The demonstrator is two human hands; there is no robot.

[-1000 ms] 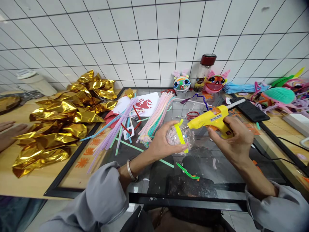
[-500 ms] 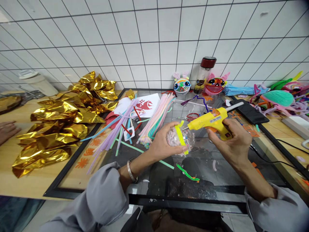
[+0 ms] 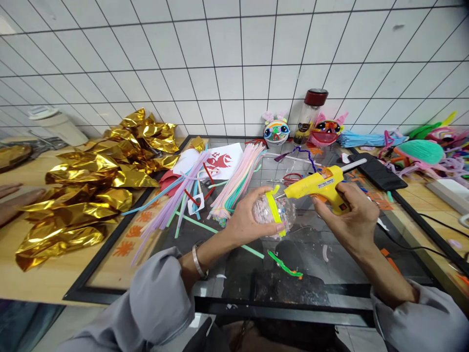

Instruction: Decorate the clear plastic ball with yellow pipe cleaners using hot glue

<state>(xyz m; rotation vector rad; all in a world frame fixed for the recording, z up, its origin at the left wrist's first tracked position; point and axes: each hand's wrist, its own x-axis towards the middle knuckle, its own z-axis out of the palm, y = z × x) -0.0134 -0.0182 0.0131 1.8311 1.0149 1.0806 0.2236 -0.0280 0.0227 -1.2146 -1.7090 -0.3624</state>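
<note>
White tiled wall at back, glass tabletop (image 3: 340,274) w/ black frame in front, craft clutter all over. Left hand (image 3: 245,220) holds a clear ball (image 3: 273,214) up above the glass, roughly mid-frame; fingers clamped around it, thumb on the near side. Ball is see-through, pinkish bits inside, w/ a neon yellow strip (image 3: 272,208) running over its front, top to bottom. Right hand (image 3: 353,215) grips a yellow glue gun (image 3: 319,183), fingers closed round the handle, nozzle tip touching or just beside the ball close to the strip's upper end; can't tell if glue is coming out. Progress, as judged: strip looks already laid on the ball, fixing it in hand now, prob. mid-way; a green pipe-cleaner piece (image 3: 284,263) lies unattached on the glass just below the ball, so decoration seems unfinished. Around: bundle of pastel pipe cleaners (image 3: 234,183) left of the ball, white paper w/ red cutout (image 3: 219,160) behind them, crumpled gold foil (image 3: 95,181) on the wood part far left, another person's hand (image 3: 12,205) at left edge. Two small painted masks (image 3: 276,131) and a jar (image 3: 308,116) by the wall, black phone (image 3: 377,171) right of the gun.
</note>
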